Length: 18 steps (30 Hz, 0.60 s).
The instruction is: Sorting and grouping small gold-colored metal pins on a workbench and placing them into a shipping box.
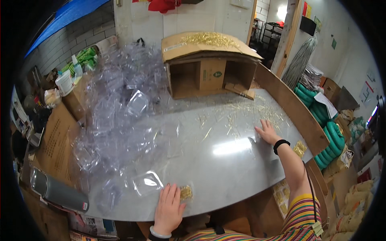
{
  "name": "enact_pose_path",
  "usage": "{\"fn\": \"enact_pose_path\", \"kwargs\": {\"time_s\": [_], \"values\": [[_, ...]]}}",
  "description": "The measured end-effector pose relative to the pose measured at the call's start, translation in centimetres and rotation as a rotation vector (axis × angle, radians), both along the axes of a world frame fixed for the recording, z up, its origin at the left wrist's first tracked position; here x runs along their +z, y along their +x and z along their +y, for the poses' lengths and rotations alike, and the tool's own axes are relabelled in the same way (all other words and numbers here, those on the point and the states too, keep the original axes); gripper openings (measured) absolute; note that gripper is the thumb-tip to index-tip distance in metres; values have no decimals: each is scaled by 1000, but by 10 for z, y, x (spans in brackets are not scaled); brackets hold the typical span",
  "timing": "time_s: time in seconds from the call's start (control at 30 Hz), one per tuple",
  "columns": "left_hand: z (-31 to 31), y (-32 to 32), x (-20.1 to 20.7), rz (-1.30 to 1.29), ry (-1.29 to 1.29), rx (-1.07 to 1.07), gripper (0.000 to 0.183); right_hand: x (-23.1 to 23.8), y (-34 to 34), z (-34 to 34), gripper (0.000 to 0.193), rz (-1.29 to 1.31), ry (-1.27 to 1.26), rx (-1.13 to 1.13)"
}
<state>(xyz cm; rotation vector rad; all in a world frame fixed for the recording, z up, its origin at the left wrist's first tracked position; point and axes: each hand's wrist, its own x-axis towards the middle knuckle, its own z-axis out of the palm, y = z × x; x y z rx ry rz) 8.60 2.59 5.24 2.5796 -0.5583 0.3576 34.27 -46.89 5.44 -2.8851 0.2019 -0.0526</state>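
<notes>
Resting flat with fingers spread, the left hand (168, 209) lies on the grey surface (225, 168), its thumb touching a small clear packet of gold pins (186, 193). Just left of that packet sits an open clear clamshell (147, 183). Well right and beyond the packet, the right hand (266, 131) presses open-palmed on scattered gold pins (241, 114). Farther back stands a cardboard box (209, 68).

I count two hands on the table: left hand (168, 207), right hand (266, 130). One open cardboard box (209, 64). One grey cylinder flask (56, 190). One small filled packet of gold pins (185, 193). Clear plastic shells (120, 120) and loose gold pins (237, 114): too many to count.
</notes>
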Motion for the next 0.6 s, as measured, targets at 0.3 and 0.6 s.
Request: {"fn": "enact_pose_path", "kwargs": {"time_s": [0.3, 0.6], "values": [[7, -6, -4, 10, 2, 31, 61, -9, -69, 140, 76, 64, -70, 423], [6, -6, -8, -71, -79, 137, 54, 12, -80, 131, 76, 105, 271, 654]]}}
